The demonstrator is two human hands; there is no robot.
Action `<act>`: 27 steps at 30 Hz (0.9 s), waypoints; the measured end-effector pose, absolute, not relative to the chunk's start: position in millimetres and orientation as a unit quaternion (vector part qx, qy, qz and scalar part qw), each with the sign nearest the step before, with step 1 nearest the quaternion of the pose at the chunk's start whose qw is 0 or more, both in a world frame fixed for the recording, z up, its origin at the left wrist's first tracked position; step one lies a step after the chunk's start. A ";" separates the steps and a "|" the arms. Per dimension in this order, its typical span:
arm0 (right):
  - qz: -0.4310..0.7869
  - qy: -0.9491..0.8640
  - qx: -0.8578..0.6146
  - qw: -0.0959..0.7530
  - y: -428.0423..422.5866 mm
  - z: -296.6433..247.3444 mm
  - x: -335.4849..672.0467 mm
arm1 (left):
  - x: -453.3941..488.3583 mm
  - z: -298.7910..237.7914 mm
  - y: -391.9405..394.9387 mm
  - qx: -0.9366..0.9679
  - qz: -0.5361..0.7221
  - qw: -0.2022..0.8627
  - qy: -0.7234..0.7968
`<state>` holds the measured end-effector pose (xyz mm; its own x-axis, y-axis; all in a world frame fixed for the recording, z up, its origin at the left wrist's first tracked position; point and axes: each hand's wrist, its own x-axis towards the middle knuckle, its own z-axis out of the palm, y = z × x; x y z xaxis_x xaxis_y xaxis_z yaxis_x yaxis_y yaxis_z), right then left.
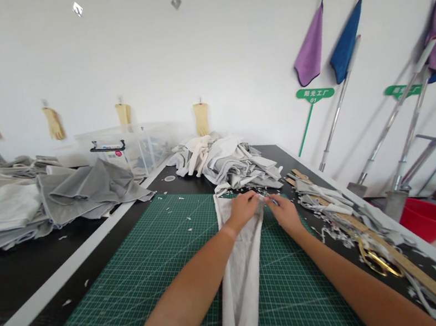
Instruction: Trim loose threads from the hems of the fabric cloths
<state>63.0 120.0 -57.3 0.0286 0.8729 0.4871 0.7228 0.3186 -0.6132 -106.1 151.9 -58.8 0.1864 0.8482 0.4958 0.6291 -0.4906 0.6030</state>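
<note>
Cloth: the cloth is pale grey, long and narrow, lightly creased, its long sides folded into paler bands
Place: lengthwise on the green gridded mat, atop the dark desk
Left hand: the left hand pinches the cloth's far right corner
Right hand: the right hand grips a small tool, kind unclear, by that corner

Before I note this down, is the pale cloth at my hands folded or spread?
Folded lengthwise: the pale cloth lies as a long narrow strip on the green mat, its long sides turned over.
</note>
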 end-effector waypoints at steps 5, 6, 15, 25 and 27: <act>0.083 -0.673 -0.592 0.436 121.0 -57.7 62.3 | -104.9 -56.4 147.5 0.767 0.411 0.121 0.478; 0.082 -0.671 -0.594 0.436 121.6 -58.1 62.7 | -104.3 -56.2 146.8 0.769 0.412 0.121 0.473; 0.084 -0.684 -0.581 0.432 124.2 -60.8 65.4 | -104.0 -57.4 149.6 0.758 0.419 0.142 0.479; 0.080 -0.675 -0.596 0.427 122.7 -58.8 62.9 | -102.9 -55.1 145.9 0.761 0.418 0.116 0.482; 0.081 -0.675 -0.592 0.432 123.4 -59.2 63.1 | -103.3 -54.9 146.0 0.761 0.420 0.117 0.480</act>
